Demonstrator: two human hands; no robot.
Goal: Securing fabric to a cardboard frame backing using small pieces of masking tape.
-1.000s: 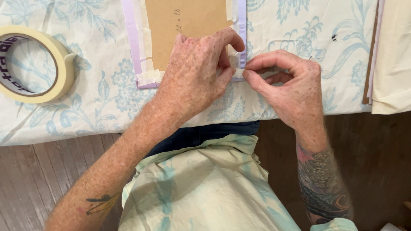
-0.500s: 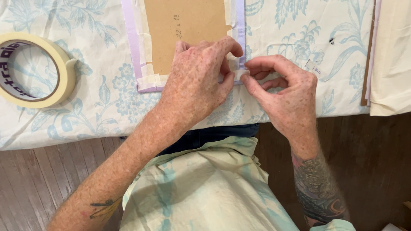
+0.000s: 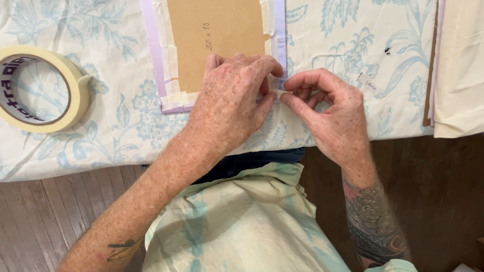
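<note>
Left hand (image 3: pixel 229 103) flat on cardboard panel (image 3: pixel 217 40), right hand (image 3: pixel 330 113) pinching tape strip (image 3: pixel 279 92) running sideways

Brown board (image 3: pixel 222 40) lies flat on the floral cloth, edged with cream tape; a short tape strip (image 3: pixel 276 92) sits at its near right corner.

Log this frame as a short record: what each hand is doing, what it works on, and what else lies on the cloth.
left hand: pressed flat on the lower edge of the brown board
right hand: pinching a small strip of tape at the board's lower right corner
board edges: bordered with lilac and cream tape
surface: table under a pale floral cloth
nearby: tape roll to the left, lying flat
</note>
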